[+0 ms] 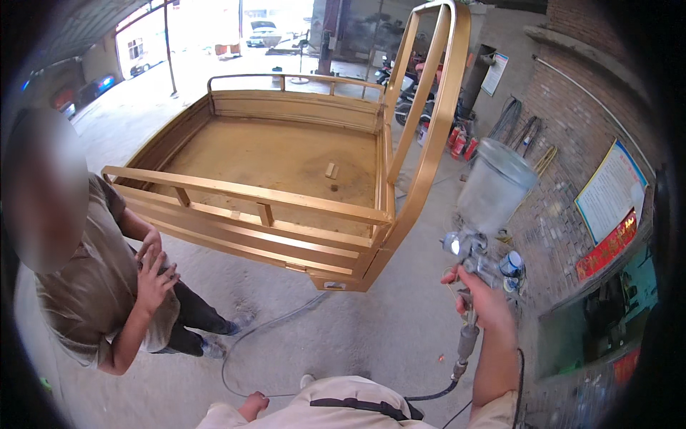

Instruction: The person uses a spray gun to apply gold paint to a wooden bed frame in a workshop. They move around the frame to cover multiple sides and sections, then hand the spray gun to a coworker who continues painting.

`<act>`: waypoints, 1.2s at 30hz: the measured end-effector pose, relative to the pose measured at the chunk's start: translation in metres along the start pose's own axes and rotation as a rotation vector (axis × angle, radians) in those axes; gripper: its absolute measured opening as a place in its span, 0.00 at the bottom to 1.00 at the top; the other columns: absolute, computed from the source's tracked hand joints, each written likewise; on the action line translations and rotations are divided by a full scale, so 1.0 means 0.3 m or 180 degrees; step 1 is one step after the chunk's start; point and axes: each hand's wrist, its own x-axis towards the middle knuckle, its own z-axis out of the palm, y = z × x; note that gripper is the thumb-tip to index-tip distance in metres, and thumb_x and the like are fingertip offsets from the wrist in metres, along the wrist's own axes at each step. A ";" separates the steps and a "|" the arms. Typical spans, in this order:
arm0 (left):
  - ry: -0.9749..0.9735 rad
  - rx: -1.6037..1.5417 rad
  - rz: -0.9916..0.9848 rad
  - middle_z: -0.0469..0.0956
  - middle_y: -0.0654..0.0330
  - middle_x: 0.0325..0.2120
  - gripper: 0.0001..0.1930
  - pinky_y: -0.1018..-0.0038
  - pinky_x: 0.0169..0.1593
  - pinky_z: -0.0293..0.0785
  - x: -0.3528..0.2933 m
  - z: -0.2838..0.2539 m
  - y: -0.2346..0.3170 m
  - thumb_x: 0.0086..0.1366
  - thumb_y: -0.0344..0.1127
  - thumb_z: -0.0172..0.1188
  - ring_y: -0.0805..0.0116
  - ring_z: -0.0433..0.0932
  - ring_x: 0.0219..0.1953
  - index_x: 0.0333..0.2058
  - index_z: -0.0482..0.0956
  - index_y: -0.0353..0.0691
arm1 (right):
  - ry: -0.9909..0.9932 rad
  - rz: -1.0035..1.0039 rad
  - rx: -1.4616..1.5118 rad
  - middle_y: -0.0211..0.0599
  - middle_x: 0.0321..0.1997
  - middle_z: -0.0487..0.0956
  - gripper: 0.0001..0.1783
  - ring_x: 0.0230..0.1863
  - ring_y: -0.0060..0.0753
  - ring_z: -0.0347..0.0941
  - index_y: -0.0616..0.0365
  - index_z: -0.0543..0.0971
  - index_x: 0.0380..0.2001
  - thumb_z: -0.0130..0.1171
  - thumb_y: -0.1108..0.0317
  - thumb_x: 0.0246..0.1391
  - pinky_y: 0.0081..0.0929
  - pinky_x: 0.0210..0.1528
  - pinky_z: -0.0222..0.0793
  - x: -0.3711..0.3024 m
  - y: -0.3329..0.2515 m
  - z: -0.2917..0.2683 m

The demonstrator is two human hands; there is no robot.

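Note:
My right hand (486, 300) is closed round the handle of a spray gun (468, 250), held up at the right. A cloudy, translucent paint cup (496, 186) sits on top of the gun, tilted a little. From the handle's bottom a dark air hose (432, 395) runs behind my body. Low by my left side, my left hand (254, 405) is curled with the hose passing at its fingers; the grip is partly hidden. Ahead stands a gold-coloured metal cargo bed (250, 204) with side rails and a tall upright frame (436, 121) at its right end. Both hands are apart from it.
A co-worker (78, 286) stands close on the left, hands together. The hose loops across the concrete floor (286, 357). A small block (331, 170) lies in the bed. Red extinguishers (461, 145), parked motorcycles (407, 93) and a brick wall (550, 121) with hanging cables are at the right.

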 end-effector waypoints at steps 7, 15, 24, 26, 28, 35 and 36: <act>-0.0170 -0.0023 0.0209 0.79 0.45 0.45 0.24 0.61 0.55 0.73 0.206 0.016 -0.058 0.57 0.49 0.54 0.48 0.77 0.51 0.47 0.78 0.38 | -0.0268 -0.0055 -0.1235 0.31 0.31 0.79 0.13 0.14 0.20 0.68 0.56 0.76 0.38 0.55 0.57 0.62 0.23 0.15 0.62 0.115 -0.157 0.047; -0.0735 0.0875 0.0893 0.80 0.47 0.42 0.20 0.60 0.51 0.74 0.219 0.020 -0.060 0.61 0.48 0.48 0.47 0.78 0.48 0.41 0.82 0.43 | -0.0317 -0.0113 -0.1791 0.32 0.26 0.77 0.17 0.15 0.25 0.69 0.60 0.77 0.37 0.59 0.55 0.55 0.24 0.17 0.65 0.318 -0.385 0.088; -0.0395 0.2223 0.2535 0.73 0.51 0.43 0.22 0.65 0.57 0.69 -0.139 -0.722 0.835 0.52 0.39 0.62 0.55 0.72 0.51 0.45 0.73 0.36 | -0.0261 -0.0768 -0.1782 0.49 0.35 0.78 0.23 0.29 0.44 0.77 0.63 0.71 0.44 0.56 0.53 0.57 0.37 0.33 0.74 0.353 -0.142 0.256; 0.0813 0.3267 0.4417 0.71 0.51 0.46 0.25 0.66 0.59 0.66 -0.452 -0.897 1.173 0.52 0.36 0.62 0.55 0.69 0.54 0.48 0.70 0.35 | -0.0168 -0.1451 -0.2313 0.62 0.38 0.76 0.21 0.43 0.64 0.73 0.64 0.68 0.41 0.58 0.57 0.55 0.50 0.44 0.71 0.391 -0.010 0.319; 0.2617 0.5065 0.5532 0.68 0.52 0.49 0.28 0.67 0.61 0.63 -0.649 -0.962 1.436 0.51 0.34 0.63 0.55 0.67 0.56 0.51 0.67 0.35 | -0.0334 -0.1445 -0.2455 0.62 0.40 0.75 0.21 0.43 0.64 0.74 0.66 0.66 0.42 0.60 0.66 0.49 0.51 0.45 0.71 0.383 0.087 0.348; 0.3778 0.6254 0.4871 0.59 0.51 0.57 0.35 0.67 0.70 0.51 -0.678 -0.777 1.686 0.50 0.28 0.65 0.56 0.56 0.65 0.57 0.60 0.32 | -0.0883 -0.0697 -0.2477 0.59 0.46 0.72 0.30 0.47 0.62 0.75 0.67 0.63 0.46 0.65 0.67 0.43 0.47 0.48 0.73 0.410 0.140 0.383; 0.3569 0.6183 0.4948 0.60 0.51 0.57 0.36 0.67 0.69 0.52 -0.678 -0.758 1.700 0.49 0.28 0.66 0.56 0.57 0.65 0.57 0.60 0.33 | -0.0784 -0.0678 -0.2398 0.59 0.45 0.72 0.28 0.45 0.64 0.75 0.67 0.63 0.45 0.64 0.68 0.43 0.49 0.47 0.74 0.425 0.144 0.357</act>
